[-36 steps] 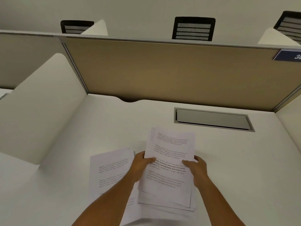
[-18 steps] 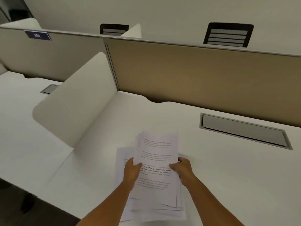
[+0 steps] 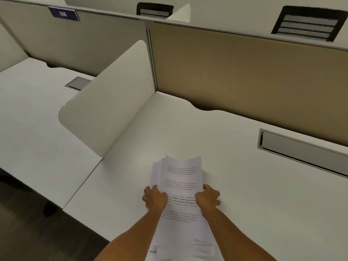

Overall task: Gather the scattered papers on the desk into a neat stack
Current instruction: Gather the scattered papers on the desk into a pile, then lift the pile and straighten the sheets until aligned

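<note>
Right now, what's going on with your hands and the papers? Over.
Left hand and right hand clamped on the papers from both sides. Stack on the desk, edges uneven. Nothing in the way.

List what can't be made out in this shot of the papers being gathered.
- Stack of papers, head view: its near end is cut off by the bottom edge; the left hand and right hand cover its side edges.
- Sheet count: the layers are too thin and fanned to count.
- Printed text: too small and blurred to read.
- Blue sign: its number is blurred.
- Desk under the stack: hidden.
</note>
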The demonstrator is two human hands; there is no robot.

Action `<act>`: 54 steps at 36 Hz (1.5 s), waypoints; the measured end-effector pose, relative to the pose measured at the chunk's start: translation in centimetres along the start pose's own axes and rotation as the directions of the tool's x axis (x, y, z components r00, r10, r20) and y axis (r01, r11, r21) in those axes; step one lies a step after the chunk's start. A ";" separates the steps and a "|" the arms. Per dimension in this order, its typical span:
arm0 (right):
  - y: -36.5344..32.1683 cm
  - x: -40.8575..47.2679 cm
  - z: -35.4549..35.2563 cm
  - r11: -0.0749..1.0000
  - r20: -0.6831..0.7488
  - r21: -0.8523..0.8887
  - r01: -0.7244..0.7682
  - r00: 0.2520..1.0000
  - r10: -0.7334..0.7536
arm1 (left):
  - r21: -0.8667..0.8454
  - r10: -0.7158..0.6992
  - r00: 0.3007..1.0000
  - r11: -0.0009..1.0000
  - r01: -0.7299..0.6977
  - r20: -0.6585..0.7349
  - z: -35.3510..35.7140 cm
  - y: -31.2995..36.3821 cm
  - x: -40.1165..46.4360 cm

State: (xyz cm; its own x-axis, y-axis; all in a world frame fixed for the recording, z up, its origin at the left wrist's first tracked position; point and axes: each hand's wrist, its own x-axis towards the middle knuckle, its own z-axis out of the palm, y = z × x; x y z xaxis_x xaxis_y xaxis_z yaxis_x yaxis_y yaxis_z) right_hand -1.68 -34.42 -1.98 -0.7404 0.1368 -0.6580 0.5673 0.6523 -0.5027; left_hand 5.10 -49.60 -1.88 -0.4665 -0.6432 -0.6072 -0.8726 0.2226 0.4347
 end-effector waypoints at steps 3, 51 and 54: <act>-0.4 -0.1 0.2 0.998 0.029 -0.036 -0.049 0.998 0.050 | -0.008 -0.013 1.000 1.000 0.013 0.009 -0.1 0.0 0.4; 7.1 -5.3 -15.9 0.684 -0.083 0.637 0.355 0.914 -0.397 | -0.626 0.630 0.759 0.662 -0.411 0.167 -0.8 5.8 -9.2; 8.6 -5.6 -17.1 0.646 -0.154 0.645 0.409 0.897 -0.414 | -0.611 0.680 0.717 0.635 -0.472 0.153 0.7 7.0 -10.6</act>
State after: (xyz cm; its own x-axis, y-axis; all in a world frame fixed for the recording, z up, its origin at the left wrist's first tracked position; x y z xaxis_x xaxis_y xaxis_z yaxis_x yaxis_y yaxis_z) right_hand 1.20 -16.80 6.93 -0.9546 -0.0319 -0.2961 0.2964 -0.0035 -0.9551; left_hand 3.85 -40.73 7.18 -0.9501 -0.1976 -0.2414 -0.2458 -0.0027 0.9693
